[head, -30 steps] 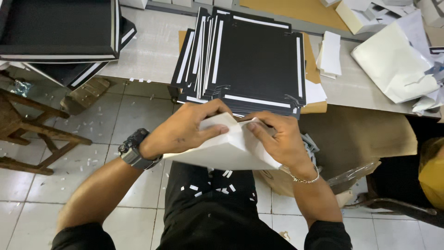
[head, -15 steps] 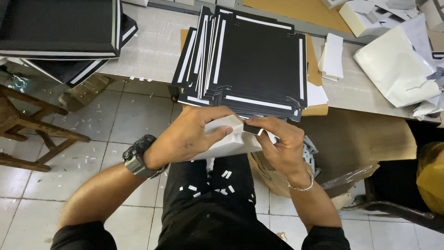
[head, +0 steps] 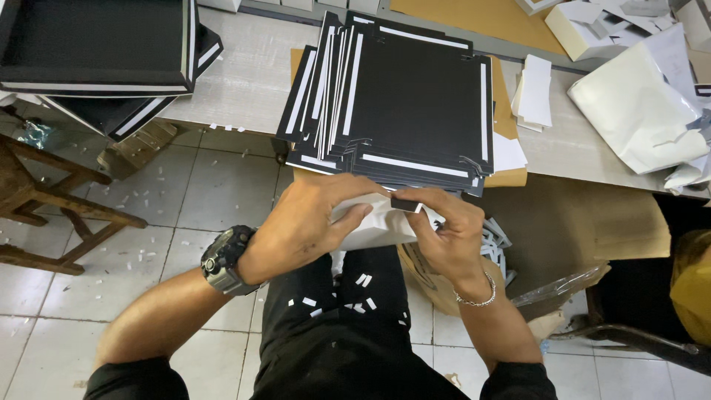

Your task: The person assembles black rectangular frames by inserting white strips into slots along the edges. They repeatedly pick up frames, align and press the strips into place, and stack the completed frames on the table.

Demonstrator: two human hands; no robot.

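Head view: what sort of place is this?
Probably a small box-making or packaging workshop. A stack of flat black die-cut card blanks lies on the worktable, white paper scraps litter the tiled floor, and both hands fold a white card piece.

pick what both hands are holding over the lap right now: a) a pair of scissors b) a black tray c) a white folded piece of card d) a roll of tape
c: the left hand and the right hand both grip a white folded piece of card above the lap, just in front of the stack of black sheets on the table.
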